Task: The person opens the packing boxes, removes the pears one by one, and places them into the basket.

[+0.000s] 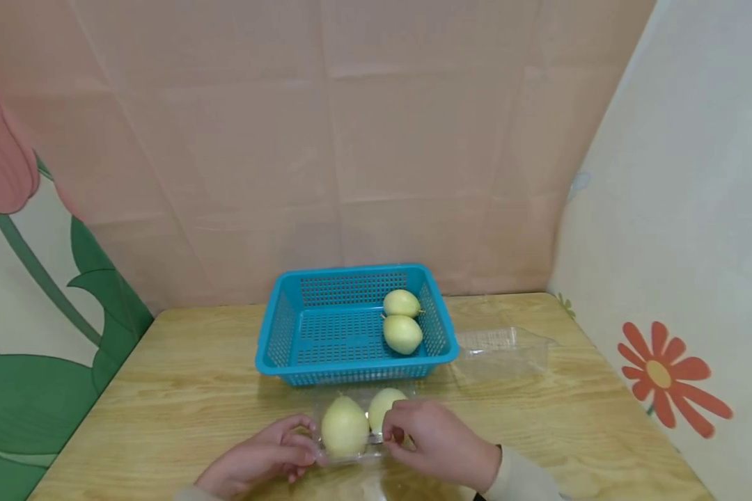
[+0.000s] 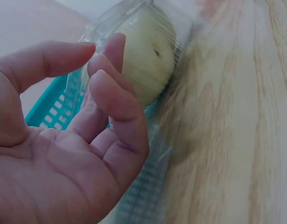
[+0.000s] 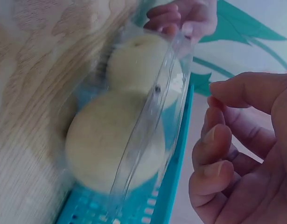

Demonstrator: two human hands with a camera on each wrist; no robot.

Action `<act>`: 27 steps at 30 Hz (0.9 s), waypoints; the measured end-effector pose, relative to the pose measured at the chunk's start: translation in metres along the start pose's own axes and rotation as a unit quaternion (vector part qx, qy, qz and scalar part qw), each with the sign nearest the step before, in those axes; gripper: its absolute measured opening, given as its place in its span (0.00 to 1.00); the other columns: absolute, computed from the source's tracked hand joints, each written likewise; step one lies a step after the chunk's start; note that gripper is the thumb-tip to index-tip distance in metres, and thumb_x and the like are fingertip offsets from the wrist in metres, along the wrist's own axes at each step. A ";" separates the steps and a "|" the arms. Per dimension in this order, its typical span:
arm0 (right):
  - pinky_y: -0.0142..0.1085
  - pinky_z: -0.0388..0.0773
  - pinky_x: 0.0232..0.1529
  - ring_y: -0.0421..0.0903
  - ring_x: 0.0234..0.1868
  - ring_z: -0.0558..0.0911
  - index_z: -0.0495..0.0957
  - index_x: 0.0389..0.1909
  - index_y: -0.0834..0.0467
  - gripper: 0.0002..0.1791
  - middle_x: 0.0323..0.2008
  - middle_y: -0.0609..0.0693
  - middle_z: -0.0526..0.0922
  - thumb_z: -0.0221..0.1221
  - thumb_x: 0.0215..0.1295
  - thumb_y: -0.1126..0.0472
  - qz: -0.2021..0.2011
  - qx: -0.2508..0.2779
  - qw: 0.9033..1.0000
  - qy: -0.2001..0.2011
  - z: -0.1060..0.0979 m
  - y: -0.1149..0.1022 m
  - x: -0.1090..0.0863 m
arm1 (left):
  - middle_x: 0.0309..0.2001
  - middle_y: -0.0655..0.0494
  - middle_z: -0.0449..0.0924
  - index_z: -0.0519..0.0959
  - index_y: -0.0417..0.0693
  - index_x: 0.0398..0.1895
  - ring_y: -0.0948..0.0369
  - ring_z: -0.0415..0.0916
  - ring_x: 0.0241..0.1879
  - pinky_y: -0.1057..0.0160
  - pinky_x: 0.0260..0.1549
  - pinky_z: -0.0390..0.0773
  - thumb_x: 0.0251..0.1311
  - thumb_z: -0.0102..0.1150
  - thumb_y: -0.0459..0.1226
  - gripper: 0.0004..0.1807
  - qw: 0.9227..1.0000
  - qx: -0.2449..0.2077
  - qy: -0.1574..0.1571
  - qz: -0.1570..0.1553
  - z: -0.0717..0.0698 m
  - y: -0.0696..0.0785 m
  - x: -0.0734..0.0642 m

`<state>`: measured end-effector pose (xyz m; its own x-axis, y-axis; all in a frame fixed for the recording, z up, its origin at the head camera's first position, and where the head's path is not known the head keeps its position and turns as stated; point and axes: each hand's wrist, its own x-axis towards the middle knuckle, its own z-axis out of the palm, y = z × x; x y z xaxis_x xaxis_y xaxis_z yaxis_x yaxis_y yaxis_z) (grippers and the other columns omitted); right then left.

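Two pale yellow pears, one nearer the left [image 1: 345,428] and one partly covered by my right hand, lie in a clear plastic clamshell box [image 1: 351,458] at the table's front. My left hand [image 1: 266,452] is at the box's left end, its loosely bent fingers right at the plastic; in the left wrist view a gap shows between thumb and fingers [image 2: 117,100]. Over the box's right side is my right hand [image 1: 435,442]. Its fingers [image 3: 213,144] are loosely curled, thumb tip by the index finger, with nothing seen between them. The lid edge [image 3: 138,135] stands apart from that hand.
Behind the box stands a blue perforated basket [image 1: 357,369] with two more pears [image 1: 402,334] at its right side. Another clear plastic container [image 1: 507,351] lies to the basket's right. A pink sheet [image 1: 351,139] hangs at the table's back edge.
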<state>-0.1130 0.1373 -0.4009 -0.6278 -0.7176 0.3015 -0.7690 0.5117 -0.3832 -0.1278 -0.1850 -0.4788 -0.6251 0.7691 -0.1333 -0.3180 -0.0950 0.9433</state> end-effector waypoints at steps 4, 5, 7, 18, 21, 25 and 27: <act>0.17 0.68 0.31 0.26 0.30 0.72 0.81 0.30 0.46 0.05 0.30 0.34 0.75 0.68 0.59 0.59 -0.018 -0.042 0.999 0.006 0.008 -0.006 0.006 | 0.47 0.53 0.87 0.62 0.40 0.56 0.68 0.77 0.31 0.71 0.30 0.76 0.67 0.54 0.27 0.18 1.000 -0.002 0.010 -0.004 0.003 -0.001 0.004; 0.17 0.68 0.31 0.26 0.30 0.72 0.81 0.30 0.46 0.05 0.31 0.34 0.75 0.69 0.59 0.59 -0.025 -0.052 0.998 0.009 0.010 -0.007 0.008 | 0.46 0.53 0.87 0.62 0.40 0.56 0.68 0.77 0.31 0.71 0.30 0.76 0.68 0.54 0.28 0.18 1.000 -0.004 0.013 -0.008 0.004 -0.001 0.005; 0.16 0.67 0.31 0.27 0.30 0.71 0.81 0.30 0.46 0.06 0.32 0.35 0.75 0.70 0.57 0.58 -0.035 -0.065 0.997 0.013 0.013 -0.010 0.010 | 0.46 0.54 0.87 0.63 0.41 0.56 0.68 0.77 0.32 0.71 0.31 0.76 0.68 0.55 0.29 0.17 1.000 -0.005 0.018 -0.017 0.005 -0.001 0.007; 0.15 0.58 0.25 0.27 0.26 0.65 0.84 0.30 0.43 0.07 0.32 0.37 0.71 0.72 0.53 0.57 -0.098 -0.131 0.986 0.011 0.034 -0.019 0.026 | 0.43 0.57 0.86 0.67 0.47 0.52 0.67 0.75 0.33 0.71 0.30 0.76 0.68 0.56 0.31 0.14 0.999 -0.009 0.031 -0.030 0.010 0.002 0.009; 0.16 0.57 0.25 0.28 0.25 0.63 0.85 0.30 0.42 0.06 0.30 0.37 0.68 0.72 0.54 0.57 -0.115 -0.145 0.983 0.006 0.041 -0.020 0.028 | 0.43 0.57 0.87 0.67 0.47 0.52 0.67 0.75 0.34 0.71 0.30 0.75 0.67 0.58 0.31 0.15 0.999 -0.009 0.042 -0.032 0.011 0.000 0.009; 0.16 0.58 0.24 0.29 0.25 0.63 0.86 0.32 0.42 0.05 0.29 0.37 0.68 0.72 0.56 0.55 -0.133 -0.167 0.977 0.004 0.045 -0.021 0.030 | 0.43 0.57 0.86 0.66 0.46 0.54 0.66 0.74 0.34 0.71 0.28 0.72 0.66 0.59 0.32 0.16 0.998 -0.007 0.055 -0.033 0.012 -0.001 0.010; 0.16 0.58 0.24 0.29 0.25 0.64 0.87 0.33 0.43 0.03 0.30 0.37 0.69 0.71 0.58 0.55 -0.138 -0.170 0.976 0.001 0.046 -0.022 0.032 | 0.42 0.58 0.86 0.66 0.45 0.53 0.66 0.73 0.33 0.70 0.28 0.71 0.66 0.59 0.31 0.16 0.998 -0.006 0.057 -0.030 0.013 -0.001 0.010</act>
<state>-0.1104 0.0812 -0.4227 -0.3906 -0.8494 0.3549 -0.9044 0.4261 0.0244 -0.1245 -0.1693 -0.4769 -0.6817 0.6965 -0.2238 -0.3649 -0.0586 0.9292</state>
